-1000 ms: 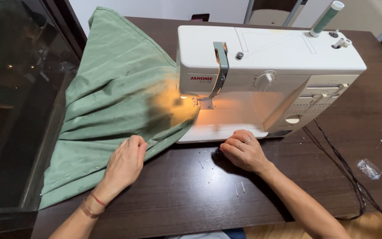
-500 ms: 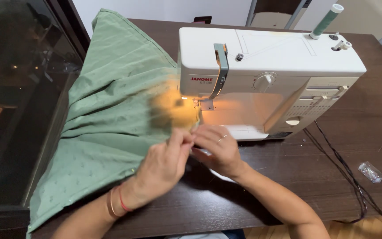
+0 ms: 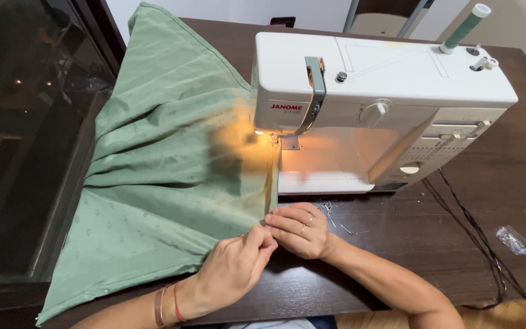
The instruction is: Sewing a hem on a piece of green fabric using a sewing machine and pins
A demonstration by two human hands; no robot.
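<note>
A green fabric (image 3: pixel 171 164) lies spread over the left side of the dark wooden table (image 3: pixel 506 176) and runs under the needle of a white sewing machine (image 3: pixel 385 103), whose lamp lights the cloth. My left hand (image 3: pixel 235 268) pinches the fabric's folded right edge near the table's front. Right beside it, my right hand (image 3: pixel 302 228) grips the same edge with its fingertips. Both hands meet in front of the machine's bed.
A green thread spool (image 3: pixel 465 27) stands on the machine's top right. Black cables (image 3: pixel 482 244) trail across the table to the right of the machine, near a small clear plastic piece (image 3: pixel 512 239). Loose pins (image 3: pixel 336 213) lie before the machine. A dark window (image 3: pixel 19 122) is at left.
My hands came together from resting apart on the table, then slid back toward me along the fabric's edge. The fabric now lies further right, up to the machine.
</note>
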